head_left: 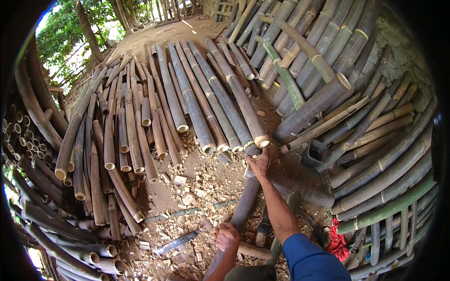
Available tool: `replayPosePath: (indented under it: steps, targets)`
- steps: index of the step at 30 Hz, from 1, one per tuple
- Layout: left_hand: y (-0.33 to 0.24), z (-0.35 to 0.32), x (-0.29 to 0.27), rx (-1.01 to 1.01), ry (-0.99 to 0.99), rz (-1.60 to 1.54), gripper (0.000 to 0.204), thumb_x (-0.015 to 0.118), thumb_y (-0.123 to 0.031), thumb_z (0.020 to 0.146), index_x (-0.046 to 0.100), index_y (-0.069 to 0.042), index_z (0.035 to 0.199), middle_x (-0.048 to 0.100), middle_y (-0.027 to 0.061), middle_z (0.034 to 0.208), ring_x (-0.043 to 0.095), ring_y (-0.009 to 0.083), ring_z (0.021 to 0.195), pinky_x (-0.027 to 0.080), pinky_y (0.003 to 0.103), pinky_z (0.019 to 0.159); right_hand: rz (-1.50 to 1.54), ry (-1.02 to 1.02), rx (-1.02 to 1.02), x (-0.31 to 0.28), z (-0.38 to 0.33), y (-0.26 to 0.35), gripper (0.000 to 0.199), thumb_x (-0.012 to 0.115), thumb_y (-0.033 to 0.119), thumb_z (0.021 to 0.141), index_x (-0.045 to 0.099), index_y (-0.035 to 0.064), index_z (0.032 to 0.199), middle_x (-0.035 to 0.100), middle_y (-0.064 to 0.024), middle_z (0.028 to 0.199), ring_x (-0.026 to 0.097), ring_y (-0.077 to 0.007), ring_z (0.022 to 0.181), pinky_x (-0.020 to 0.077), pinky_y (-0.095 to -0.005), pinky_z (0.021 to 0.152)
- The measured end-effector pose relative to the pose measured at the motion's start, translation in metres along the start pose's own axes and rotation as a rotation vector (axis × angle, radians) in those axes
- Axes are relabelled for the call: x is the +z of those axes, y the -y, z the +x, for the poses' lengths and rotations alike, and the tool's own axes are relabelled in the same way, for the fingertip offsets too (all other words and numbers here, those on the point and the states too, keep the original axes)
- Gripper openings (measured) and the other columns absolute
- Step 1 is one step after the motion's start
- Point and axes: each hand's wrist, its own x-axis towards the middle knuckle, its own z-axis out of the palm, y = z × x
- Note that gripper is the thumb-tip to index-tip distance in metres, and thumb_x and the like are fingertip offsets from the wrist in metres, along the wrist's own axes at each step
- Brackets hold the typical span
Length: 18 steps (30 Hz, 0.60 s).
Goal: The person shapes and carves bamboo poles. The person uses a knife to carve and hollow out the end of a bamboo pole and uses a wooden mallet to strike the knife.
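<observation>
My right hand reaches forward to the cut ends of the laid-out poles. Its fingers are closed at the dark end of a bamboo pole, partly covering it. Just right of that end lies another bamboo pole with a pale cut face. Nearer to me, my left hand is a fist beside a thick dark bamboo pole that slants down toward my lap. A pale, rounded stick end shows by the fist; what the fist holds is largely hidden. A short wooden stick lies right of it.
Long bamboo poles lie in rows ahead and left. Stacked bamboo leans at the far right, with curved poles nearer. Wood chips cover the ground around a bluish-grey flat strip. Red cloth lies right of my arm.
</observation>
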Motion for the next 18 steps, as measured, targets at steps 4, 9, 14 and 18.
replayPosePath:
  steps: [4,9,14,18]
  targets:
    - [-0.012,-0.011,-0.003,0.007,0.053,-0.016,0.041,0.047,-0.036,0.098,0.071,-0.005,0.109,0.066,0.0193,0.120,0.061,0.0403,0.118,0.047,0.059,0.099,-0.175,-0.113,-0.137,0.000,0.012,-0.031,0.096,0.083,0.048,0.068,0.049,-0.0013,0.143,0.058,-0.0301,0.137,0.056,-0.0461,0.126,0.0440,-0.0519,0.107]
    - [-0.009,-0.005,-0.008,-0.005,0.062,-0.019,0.043,0.045,-0.037,0.099,0.070,-0.005,0.112,0.065,0.0200,0.122,0.060,0.0408,0.120,0.048,0.057,0.100,-0.250,0.004,-0.071,-0.009,-0.003,-0.012,0.089,0.078,0.050,0.077,0.049,-0.0050,0.140,0.060,-0.0324,0.133,0.056,-0.0490,0.126,0.0441,-0.0527,0.108]
    - [0.010,0.006,-0.011,0.016,0.144,-0.093,0.044,0.046,-0.040,0.100,0.070,-0.006,0.112,0.070,0.0217,0.113,0.067,0.0414,0.106,0.052,0.054,0.092,-0.264,0.281,0.132,-0.043,-0.012,0.026,0.083,0.076,0.048,0.082,0.048,-0.0052,0.140,0.064,-0.0346,0.124,0.062,-0.0500,0.117,0.0505,-0.0534,0.099]
    - [0.090,0.035,-0.022,0.320,0.118,-0.448,0.029,0.065,-0.027,0.093,0.067,-0.002,0.108,0.071,0.0206,0.096,0.069,0.0379,0.089,0.054,0.048,0.081,-0.246,0.189,0.109,-0.037,-0.017,0.029,0.090,0.079,0.044,0.080,0.040,-0.0039,0.146,0.064,-0.0356,0.124,0.062,-0.0506,0.115,0.0510,-0.0543,0.098]
